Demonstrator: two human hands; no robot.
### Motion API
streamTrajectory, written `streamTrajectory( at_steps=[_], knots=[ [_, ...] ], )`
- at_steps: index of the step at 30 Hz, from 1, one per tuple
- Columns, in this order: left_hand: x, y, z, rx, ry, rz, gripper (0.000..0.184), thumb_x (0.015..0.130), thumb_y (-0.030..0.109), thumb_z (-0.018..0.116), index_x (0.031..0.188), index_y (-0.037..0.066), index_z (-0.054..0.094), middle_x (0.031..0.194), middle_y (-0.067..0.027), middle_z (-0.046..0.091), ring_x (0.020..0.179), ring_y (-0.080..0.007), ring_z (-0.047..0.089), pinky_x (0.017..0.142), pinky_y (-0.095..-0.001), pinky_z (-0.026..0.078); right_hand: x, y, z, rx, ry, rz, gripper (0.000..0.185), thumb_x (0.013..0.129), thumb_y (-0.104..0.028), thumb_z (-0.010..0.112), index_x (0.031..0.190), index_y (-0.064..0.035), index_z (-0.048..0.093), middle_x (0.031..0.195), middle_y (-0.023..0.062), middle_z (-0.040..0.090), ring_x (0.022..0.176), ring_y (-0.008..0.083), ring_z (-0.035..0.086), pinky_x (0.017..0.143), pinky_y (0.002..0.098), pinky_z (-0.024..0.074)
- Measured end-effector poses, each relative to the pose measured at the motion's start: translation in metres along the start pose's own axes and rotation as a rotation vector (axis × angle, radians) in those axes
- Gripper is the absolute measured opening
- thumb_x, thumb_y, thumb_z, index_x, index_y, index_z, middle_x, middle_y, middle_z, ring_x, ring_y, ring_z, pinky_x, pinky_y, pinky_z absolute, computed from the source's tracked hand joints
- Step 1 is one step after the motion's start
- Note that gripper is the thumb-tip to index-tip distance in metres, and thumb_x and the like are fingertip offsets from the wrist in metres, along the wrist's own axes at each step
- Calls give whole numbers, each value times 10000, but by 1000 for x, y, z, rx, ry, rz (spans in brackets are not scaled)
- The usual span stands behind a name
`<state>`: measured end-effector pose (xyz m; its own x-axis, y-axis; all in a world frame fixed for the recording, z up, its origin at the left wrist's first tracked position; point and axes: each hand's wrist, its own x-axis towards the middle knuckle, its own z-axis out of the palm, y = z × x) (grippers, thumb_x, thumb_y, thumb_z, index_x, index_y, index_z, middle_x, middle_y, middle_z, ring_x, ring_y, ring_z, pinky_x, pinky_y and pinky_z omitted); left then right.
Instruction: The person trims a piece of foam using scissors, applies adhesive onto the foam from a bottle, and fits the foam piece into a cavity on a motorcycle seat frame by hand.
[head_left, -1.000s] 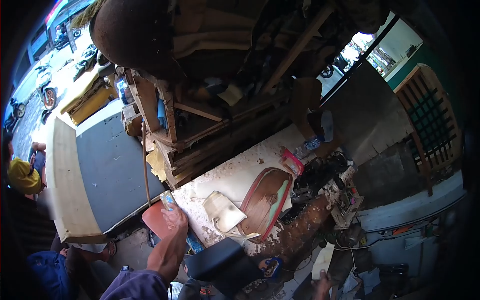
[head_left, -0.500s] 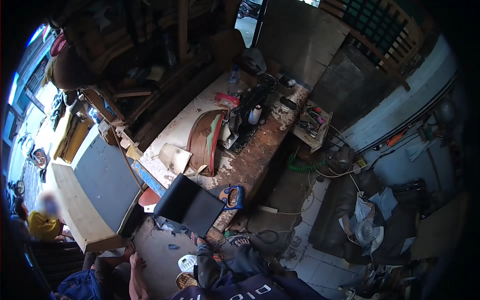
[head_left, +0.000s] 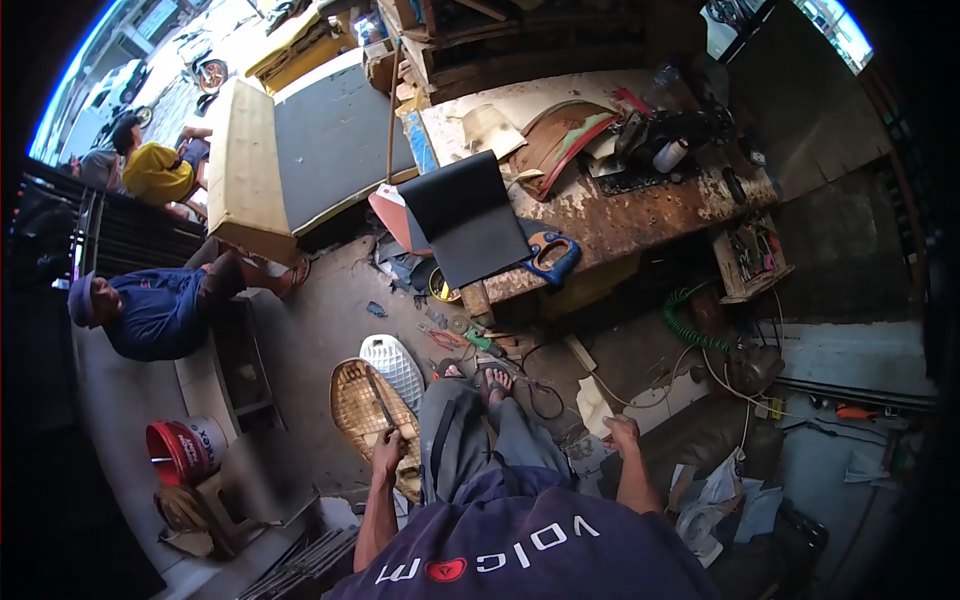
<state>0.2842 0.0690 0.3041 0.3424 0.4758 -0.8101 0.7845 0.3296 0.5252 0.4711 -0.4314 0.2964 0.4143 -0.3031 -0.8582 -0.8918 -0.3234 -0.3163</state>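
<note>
The left hand (head_left: 388, 452) has its fingers clamped on a slim dark tool (head_left: 380, 400), which points away from the body over a tan oval piece with a gridded surface (head_left: 348, 402). Whether the tool touches that oval I cannot tell, nor exactly what sort of tool it is. The right hand (head_left: 622, 434), well apart, grips the near end of a pale flat piece (head_left: 592, 402), its fingers together on the edge; this piece hangs out in front of the hand, above the floor (head_left: 320, 290) and clear of the desk (head_left: 640, 215).

A white oval piece (head_left: 392, 365) lies right beside the tan oval. On the desk, a black sheet (head_left: 460, 215) droops over the near edge, just beside a blue saw handle (head_left: 553, 258).

The step in hand looks like holding tool and pale piece ready, 1 in each hand, with neither yet applied to the other. Bringing these 2 together would call for a steady grip on the piece and fingers kept away from the tool's far end.
</note>
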Motion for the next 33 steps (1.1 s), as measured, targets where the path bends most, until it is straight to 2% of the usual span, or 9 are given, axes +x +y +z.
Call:
streamTrajectory(
  at_steps=[1,2,5,10,12,15,19,25,33],
  knots=[
    [-9,12,0,87,75,58,487,996,315,545,1380,16,529,1145,-147,671,924,-210,695,771,-353,525,-6,-9,9,-331,-15,-31,353,873,-249,699,1164,-50,678,963,106,714,764,207,695,619,353,564],
    [-31,33,9,133,207,115,402,976,225,540,1296,-15,587,980,-122,706,828,-209,674,754,-357,539,-12,-18,21,-550,-48,-96,397,840,-266,720,1173,-51,699,995,137,729,735,209,709,669,364,577],
    [-44,14,27,258,236,377,454,942,224,584,1314,-35,564,1190,-235,671,1105,-354,653,965,-395,496,-41,-27,76,-893,-87,-486,495,788,-366,731,1220,-127,694,1119,181,713,1086,373,661,952,439,506],
    [-114,-5,64,558,-150,713,691,849,350,751,1436,102,484,1412,-186,531,1323,-353,488,1128,-426,355,-126,-63,163,-1120,-812,-710,413,807,-361,700,1135,-110,720,1043,165,728,981,359,687,862,425,524],
    [-125,-45,61,691,-373,516,580,860,409,730,1343,118,597,1254,-182,648,1198,-335,592,1022,-410,446,-160,-61,189,-1123,-1142,-652,400,847,-347,685,1161,-100,708,1042,169,727,980,354,690,856,416,523],
    [-158,-88,30,494,-284,24,480,874,444,706,1201,92,693,1016,-185,722,995,-320,688,862,-398,514,-165,-20,222,-1131,-1059,-808,419,869,-344,679,1195,-81,689,1054,180,723,994,353,690,867,419,522],
    [-200,-185,-36,279,46,-83,413,880,417,686,1095,67,728,900,-219,721,877,-384,701,797,-437,530,-158,32,248,-1296,-757,-883,415,878,-298,671,1210,-50,674,1079,204,715,1032,363,680,900,436,521],
    [-235,-302,-92,100,500,-106,400,876,373,690,1081,31,719,894,-234,715,862,-395,699,794,-447,530,-174,39,261,-1595,-821,-833,393,893,-299,660,1208,-64,675,1096,201,712,1048,373,673,925,440,521],
    [-105,-256,-58,31,352,-170,387,889,384,676,1072,45,709,902,-242,707,876,-410,690,792,-443,530,-53,28,379,-1601,-872,-883,336,912,-280,612,1147,-63,713,964,191,734,923,336,719,846,404,542]
  ],
)
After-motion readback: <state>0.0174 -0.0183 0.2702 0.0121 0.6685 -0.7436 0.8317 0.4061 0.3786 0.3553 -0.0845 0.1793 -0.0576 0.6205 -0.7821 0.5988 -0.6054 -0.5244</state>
